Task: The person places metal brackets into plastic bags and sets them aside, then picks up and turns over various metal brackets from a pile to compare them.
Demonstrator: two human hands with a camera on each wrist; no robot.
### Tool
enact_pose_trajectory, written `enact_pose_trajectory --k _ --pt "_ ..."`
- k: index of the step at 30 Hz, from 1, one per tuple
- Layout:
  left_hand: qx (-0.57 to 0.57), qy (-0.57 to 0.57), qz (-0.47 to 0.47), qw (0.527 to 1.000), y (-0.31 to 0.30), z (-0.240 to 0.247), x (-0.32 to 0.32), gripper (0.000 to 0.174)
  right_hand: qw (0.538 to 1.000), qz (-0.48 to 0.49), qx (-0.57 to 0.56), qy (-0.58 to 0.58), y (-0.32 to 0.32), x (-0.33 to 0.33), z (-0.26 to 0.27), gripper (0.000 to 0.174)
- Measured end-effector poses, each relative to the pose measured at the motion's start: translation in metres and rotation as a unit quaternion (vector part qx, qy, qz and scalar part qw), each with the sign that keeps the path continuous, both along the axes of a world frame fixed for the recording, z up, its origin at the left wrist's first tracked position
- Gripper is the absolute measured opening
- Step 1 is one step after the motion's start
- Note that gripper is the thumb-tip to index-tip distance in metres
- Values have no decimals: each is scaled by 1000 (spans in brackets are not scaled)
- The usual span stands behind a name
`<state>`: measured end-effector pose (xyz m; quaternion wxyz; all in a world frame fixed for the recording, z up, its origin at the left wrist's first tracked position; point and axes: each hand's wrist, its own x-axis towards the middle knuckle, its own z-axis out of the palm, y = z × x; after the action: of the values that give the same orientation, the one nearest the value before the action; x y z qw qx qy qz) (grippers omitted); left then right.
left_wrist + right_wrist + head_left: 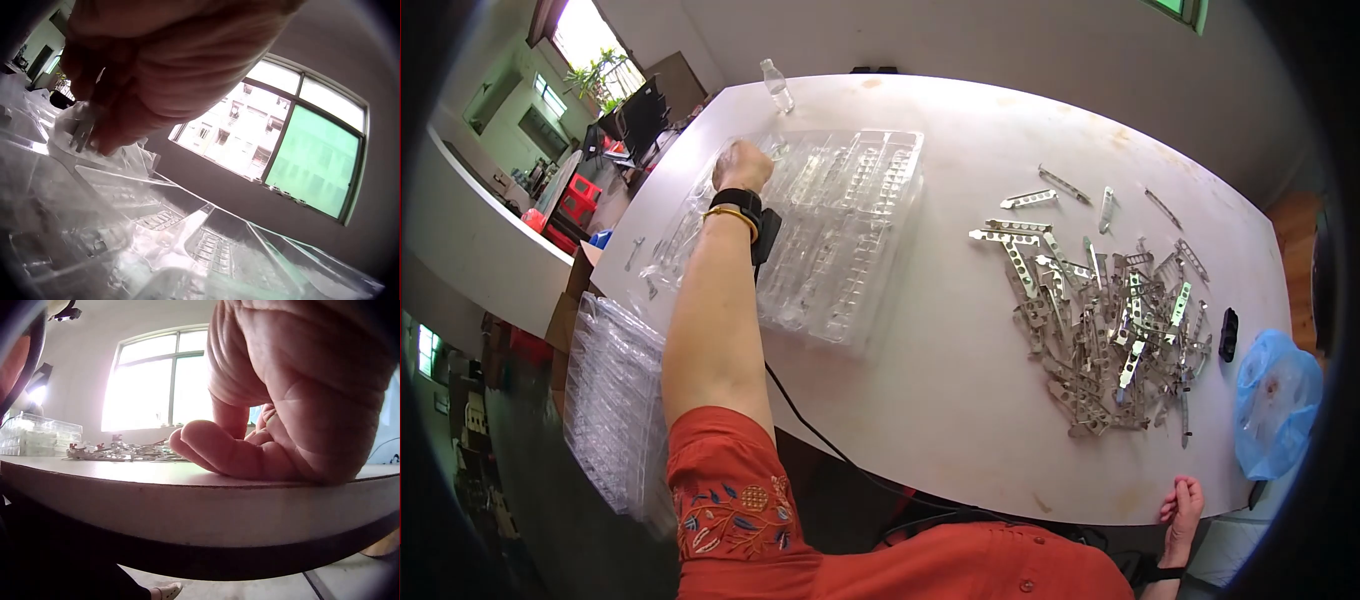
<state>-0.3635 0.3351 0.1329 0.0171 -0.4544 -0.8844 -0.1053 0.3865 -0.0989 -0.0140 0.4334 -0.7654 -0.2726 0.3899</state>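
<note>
Head view, left hand: I see the left hand [742,165] bunched like a fist over the far left part of the tray [850,230], with the arm stretched out across it.
Left wrist view: its fingers [125,119] are curled tight and pinch a small metal bracket [83,130] just above the clear tray [156,219]. I cannot tell whether the bracket touches the plastic.
Right hand: the right hand [1183,505] rests on the near edge of the table [960,400], well apart from the tray. In the right wrist view I read its fingers [206,444] as loosely curled on the tabletop [187,506], holding nothing.
Tray: clear plastic with many slots, lying on the left half of the table.
Pile: a pile [1110,320] of loose metal brackets is heaped on the right half, between tray and bag. It shows low and far in the right wrist view [125,450].
Bag: a blue bag [1278,400] sits at the table's right edge.
Bottle: a bottle [777,85] stands upright at the far edge, beyond the tray.
Stack: a stack [615,410] of more clear trays sits beside the table, under the left arm.
Cable: a black cable [820,440] runs from the left wrist over the near edge.
</note>
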Motion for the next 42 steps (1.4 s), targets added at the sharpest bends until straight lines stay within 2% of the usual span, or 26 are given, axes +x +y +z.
enact_pose_trajectory --k 8,12,14,16,18,19,20,23,24,26,28,30,31,34,36,38,42 --pt "-36 10 -7 999 5 -17 -8 33 1000 2 2 6 -1 -1 0 16" --pt "24 77 -44 996 5 -27 -18 23 1000 -2 -8 1 1 -9 7 19" --pt "-14 122 -73 990 22 -42 -41 22 1000 -2 -5 8 3 -12 10 20" --pt "-43 96 -69 992 23 -39 -44 20 1000 1 -3 8 3 -12 11 21" --pt "-13 101 -61 993 21 -40 -40 20 1000 2 -4 12 5 -15 15 22" --pt "64 140 -77 985 33 -57 -61 14 1000 6 -7 16 5 -16 16 22" --pt "43 112 -100 988 35 -53 -65 16 1000 -9 -13 19 4 -18 17 22" --pt "26 96 -91 991 44 -53 -69 23 1000 -12 -2 28 5 -18 19 22" --pt "58 195 -169 964 47 -56 -77 28 999 -5 2 35 4 -18 19 22" --pt "-27 106 -148 983 39 -13 -36 40 999 -8 5 42 4 -21 21 22" --pt "131 58 -293 945 -7 23 35 44 998 -3 -1 56 6 -24 27 21" --pt "129 -95 -370 915 -58 47 109 43 998 -14 -3 59 7 -21 29 21" --pt "139 -102 -419 892 -92 50 147 39 998 -6 -5 62 7 -22 30 22" --pt "129 -146 -540 819 -192 36 248 32 998 -12 -7 65 6 -25 33 21" --pt "47 -143 -613 776 -233 20 294 28 997 6 5 71 4 -23 31 22" --pt "-46 -249 -625 739 -256 -1 325 28 997 10 12 70 2 -20 28 22" --pt "-52 -242 -644 724 -267 -37 363 30 995 29 38 85 -2 -19 30 21"
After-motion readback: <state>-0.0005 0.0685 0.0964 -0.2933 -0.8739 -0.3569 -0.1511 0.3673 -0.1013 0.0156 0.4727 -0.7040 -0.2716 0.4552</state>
